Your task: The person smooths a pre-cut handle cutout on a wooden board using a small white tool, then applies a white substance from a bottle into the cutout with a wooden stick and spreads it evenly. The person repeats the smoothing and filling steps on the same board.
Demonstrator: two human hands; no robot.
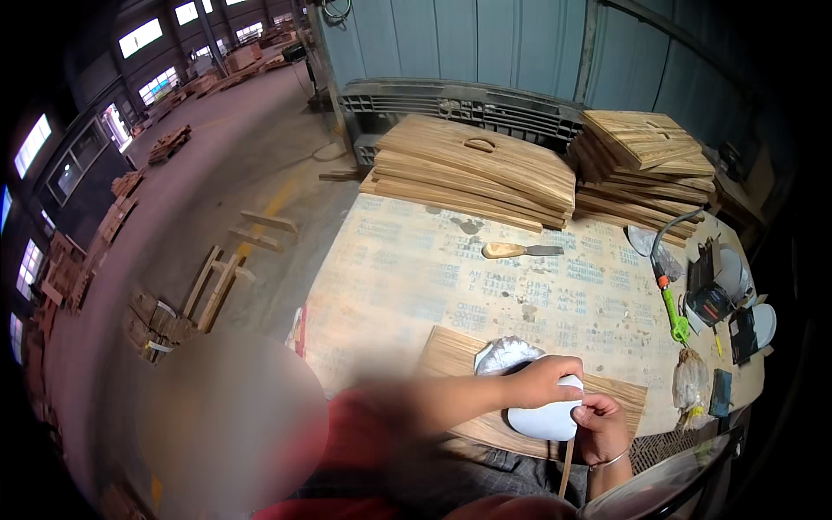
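Note:
A white round disc (539, 423), like the back of a sanding disc, is held over a wooden board (451, 355) at the near edge of the table. My left hand (548, 381) reaches across from the left, its fingers closed on the disc's upper right part. My right hand (604, 426) pinches the disc's right edge between thumb and fingers. Below it a thin wooden strip (567, 468) runs downward; whether the hand touches it I cannot tell. Beside my left wrist a silvery, crumpled-looking round thing (511, 354) rests on the board, partly hidden by the hand.
Two stacks of wooden boards (472, 165) (646, 173) stand along the back. A scraper (520, 250) lies mid-table. On the right are a green air blow gun (673, 314) with its hose, boxes with white discs (764, 326), and a plastic bag (691, 381). Timber pieces (217, 286) lie on the floor leftward.

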